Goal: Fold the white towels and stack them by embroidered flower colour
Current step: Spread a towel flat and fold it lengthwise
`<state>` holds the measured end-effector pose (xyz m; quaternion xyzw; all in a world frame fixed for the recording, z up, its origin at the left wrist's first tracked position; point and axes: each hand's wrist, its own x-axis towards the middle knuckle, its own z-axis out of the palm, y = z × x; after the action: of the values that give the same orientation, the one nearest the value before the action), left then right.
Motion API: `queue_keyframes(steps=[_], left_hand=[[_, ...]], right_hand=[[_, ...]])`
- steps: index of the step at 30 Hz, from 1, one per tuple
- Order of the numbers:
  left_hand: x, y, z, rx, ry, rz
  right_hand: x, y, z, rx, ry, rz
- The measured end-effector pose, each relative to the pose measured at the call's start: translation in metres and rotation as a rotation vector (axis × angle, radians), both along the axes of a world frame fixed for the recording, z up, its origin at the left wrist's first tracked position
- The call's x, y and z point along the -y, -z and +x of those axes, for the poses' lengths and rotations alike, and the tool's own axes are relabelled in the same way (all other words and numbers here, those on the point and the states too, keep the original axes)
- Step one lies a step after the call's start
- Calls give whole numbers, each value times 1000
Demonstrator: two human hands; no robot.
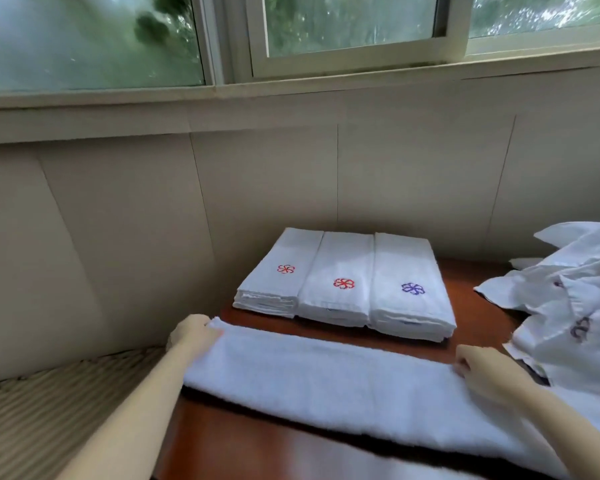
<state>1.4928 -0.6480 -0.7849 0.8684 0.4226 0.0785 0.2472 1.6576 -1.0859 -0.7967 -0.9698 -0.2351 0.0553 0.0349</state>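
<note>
Both bare forearms outstretched, left hand (191, 336) and right hand (478, 370) well apart, fingers curled on opposite ends of the towel (326, 382).

The table (465, 306) carries three folded stacks at its far edge, the left stack (274, 289) and middle stack (340, 258) with one red flower (286, 269) each, the right stack (404, 261) with one purple flower (413, 288), one long towel (326, 386) in front, one unfolded heap (575, 299) at the right edge.

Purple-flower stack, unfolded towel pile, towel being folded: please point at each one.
Purple-flower stack (413, 289): head view, embroidered flower on top.
Unfolded towel pile (575, 304): head view, crumpled cloth mid-pile.
Towel being folded (326, 375): head view, middle of upper layer.
</note>
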Motion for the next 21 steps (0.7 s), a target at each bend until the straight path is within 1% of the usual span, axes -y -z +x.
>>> queue_keyframes(steps=[3, 5, 8, 10, 12, 14, 15, 17, 19, 21], left_hand=[[2, 23, 5, 85, -65, 201], [4, 30, 9, 64, -56, 350], [16, 31, 15, -29, -65, 460], [32, 23, 21, -164, -115, 566], [58, 14, 33, -246, -77, 648], [101, 13, 50, -252, 144, 622], [128, 16, 59, -209, 279, 541], [189, 22, 72, -145, 498, 307], [236, 30, 76, -182, 636, 196], [266, 39, 72, -198, 703, 205]], right_hand=[[4, 18, 14, 86, 54, 85], [4, 19, 20, 80, 56, 84], [-2, 16, 19, 71, 88, 37], [-7, 15, 15, 74, 138, 41], [-6, 14, 5, 99, 191, 41], [-1, 13, -4, 111, 247, 63], [3, 12, -8, 104, 276, 75], [22, 4, -19, 72, 324, 72], [43, -2, -29, 84, 321, 23], [72, -11, -48, 88, 345, -75]])
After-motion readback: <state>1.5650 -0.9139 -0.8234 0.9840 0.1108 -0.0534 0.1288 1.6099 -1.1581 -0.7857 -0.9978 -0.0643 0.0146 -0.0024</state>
